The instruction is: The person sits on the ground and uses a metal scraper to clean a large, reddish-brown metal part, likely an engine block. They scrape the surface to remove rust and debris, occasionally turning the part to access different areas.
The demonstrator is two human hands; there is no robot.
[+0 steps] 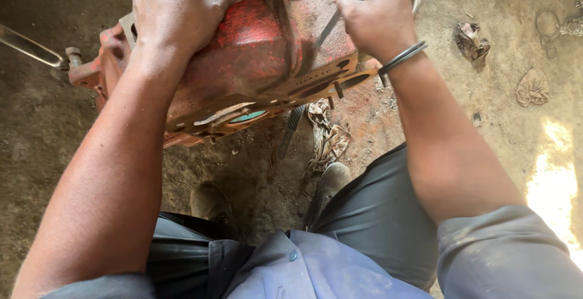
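Observation:
A large rusty red cast-metal housing [261, 50] stands tilted on the dirt floor in front of me, its flat flange with holes and cut-outs facing my legs. My left hand [176, 10] grips its upper left edge, fingers curled over the rim. My right hand [376, 10] is closed on a thin flat metal blade [328, 28] whose tip rests against the housing's right face. A dark bangle [404, 56] circles my right wrist.
A dirty rag [325, 138] and a dark file-like tool [290, 130] lie on the ground under the housing. My shoes [209, 200] stand below. More rags [472, 41] and wire rings [546, 22] lie at the right. A metal rod [30, 47] enters from the left.

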